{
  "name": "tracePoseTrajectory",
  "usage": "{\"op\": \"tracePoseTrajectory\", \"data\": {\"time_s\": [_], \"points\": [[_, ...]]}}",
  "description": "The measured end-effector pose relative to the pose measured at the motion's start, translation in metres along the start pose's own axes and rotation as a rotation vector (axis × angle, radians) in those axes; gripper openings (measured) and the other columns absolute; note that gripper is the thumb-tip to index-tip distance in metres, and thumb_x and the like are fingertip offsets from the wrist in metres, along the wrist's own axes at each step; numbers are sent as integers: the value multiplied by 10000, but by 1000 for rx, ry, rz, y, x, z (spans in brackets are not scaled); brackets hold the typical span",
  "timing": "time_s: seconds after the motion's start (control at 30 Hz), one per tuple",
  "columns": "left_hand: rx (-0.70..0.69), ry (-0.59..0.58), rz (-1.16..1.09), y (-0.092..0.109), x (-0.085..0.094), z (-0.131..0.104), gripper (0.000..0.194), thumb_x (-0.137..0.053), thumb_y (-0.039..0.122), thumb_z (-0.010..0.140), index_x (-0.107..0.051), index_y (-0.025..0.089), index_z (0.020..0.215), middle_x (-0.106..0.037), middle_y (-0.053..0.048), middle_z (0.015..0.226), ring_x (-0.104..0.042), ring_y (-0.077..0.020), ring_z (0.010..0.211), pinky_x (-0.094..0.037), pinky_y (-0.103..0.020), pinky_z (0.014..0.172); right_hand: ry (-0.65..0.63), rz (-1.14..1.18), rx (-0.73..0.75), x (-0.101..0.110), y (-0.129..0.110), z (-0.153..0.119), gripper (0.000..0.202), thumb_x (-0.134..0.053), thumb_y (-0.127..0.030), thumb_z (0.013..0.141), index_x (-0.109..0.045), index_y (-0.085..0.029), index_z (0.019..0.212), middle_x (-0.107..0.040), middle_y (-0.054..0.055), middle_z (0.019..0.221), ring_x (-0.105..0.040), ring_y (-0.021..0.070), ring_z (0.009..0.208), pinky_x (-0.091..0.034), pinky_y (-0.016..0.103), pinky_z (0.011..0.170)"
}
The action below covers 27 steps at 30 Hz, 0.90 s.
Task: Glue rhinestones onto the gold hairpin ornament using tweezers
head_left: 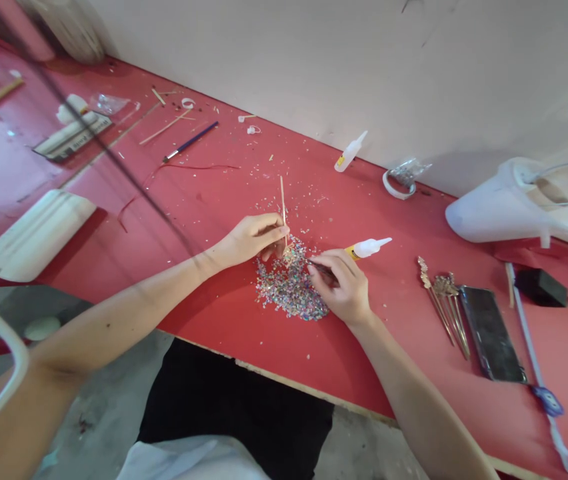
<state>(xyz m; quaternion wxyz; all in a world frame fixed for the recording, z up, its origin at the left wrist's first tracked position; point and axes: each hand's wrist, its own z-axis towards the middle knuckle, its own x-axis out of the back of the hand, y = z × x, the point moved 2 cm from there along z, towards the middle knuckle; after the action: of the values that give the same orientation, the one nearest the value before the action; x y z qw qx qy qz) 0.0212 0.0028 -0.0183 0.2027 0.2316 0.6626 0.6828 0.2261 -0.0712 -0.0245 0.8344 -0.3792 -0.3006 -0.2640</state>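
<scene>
Wooden stick (283,197) is standing nearly upright in my left hand (258,235), its free end pointing to 12 o'clock. I am judging it light and fairly stiff, dry rather than slippery, and so thin that bending would probably snap it; a gentle pinch low on the shaft, where my thumb and fingers are gripping it, is looking right. My right hand (345,285) is holding a slim dark tool (323,269), perhaps tweezers, though blur is hiding its exact shape. My 2 hands are resting near each other but apart, with the stick rising at my left hand's 2 o'clock and my right hand's 10 or 11. A glittery pile (289,291) is spreading toward 6 o'clock from its lower end; I cannot tell whether they are touching.
</scene>
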Motion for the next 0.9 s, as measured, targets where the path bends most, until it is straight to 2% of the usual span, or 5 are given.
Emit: {"op": "tracePoseTrajectory", "data": {"time_s": [0.6, 0.9], "points": [[4, -56, 33, 2, -4, 0, 217, -475, 289, 960, -531, 158, 797, -656, -8, 649, -520, -35, 408, -402, -161, 403, -26, 105, -42, 0, -3, 3, 103, -581, -179, 873, -621, -216, 960, -656, 55, 853, -620, 183, 800, -518, 338, 722], [-16, -71, 21, 1, -4, -1, 241, -474, 318, 968, -532, 147, 809, -662, -13, 674, -528, -27, 420, -411, -151, 417, -14, 153, -14, -1, -4, 3, 131, -607, -126, 847, -623, -198, 955, -637, 47, 843, -607, 163, 779, -499, 309, 706]]}}
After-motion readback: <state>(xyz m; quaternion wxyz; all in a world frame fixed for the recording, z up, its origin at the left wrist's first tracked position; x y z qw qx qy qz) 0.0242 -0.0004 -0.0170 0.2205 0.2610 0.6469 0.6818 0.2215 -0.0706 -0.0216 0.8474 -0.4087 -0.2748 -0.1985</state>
